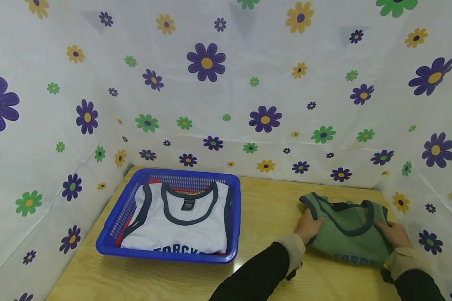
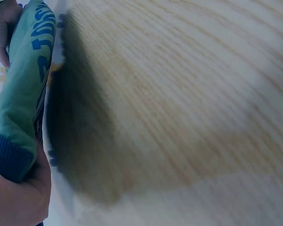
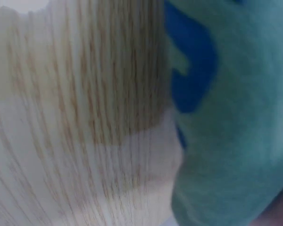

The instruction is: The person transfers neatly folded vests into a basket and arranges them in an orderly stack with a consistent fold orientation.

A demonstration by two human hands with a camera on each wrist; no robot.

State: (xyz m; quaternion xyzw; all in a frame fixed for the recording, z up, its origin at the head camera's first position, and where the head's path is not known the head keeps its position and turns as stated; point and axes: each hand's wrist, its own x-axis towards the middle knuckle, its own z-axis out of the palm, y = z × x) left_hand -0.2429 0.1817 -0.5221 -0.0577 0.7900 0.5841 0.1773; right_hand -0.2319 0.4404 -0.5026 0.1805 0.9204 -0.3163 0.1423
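A folded green tank top (image 1: 346, 234) with dark trim and dark lettering is held between both hands on the right of the head view. My left hand (image 1: 308, 225) grips its left side near the armhole. On the opposite side, my right hand (image 1: 394, 234) holds the edge, thumb on top. In the left wrist view the folded green cloth (image 2: 26, 89) appears raised over the table, its shadow below, with the left hand (image 2: 23, 197) around one end. The right wrist view shows the tank top (image 3: 236, 122) close up; the right hand there is mostly hidden.
To the left stands a blue plastic basket (image 1: 235, 217) on the wooden table (image 1: 265, 209). Inside lies a folded white tank top (image 1: 196, 234) with dark trim, over something red. A flower-patterned sheet (image 1: 241, 92) surrounds the table at the back and sides.
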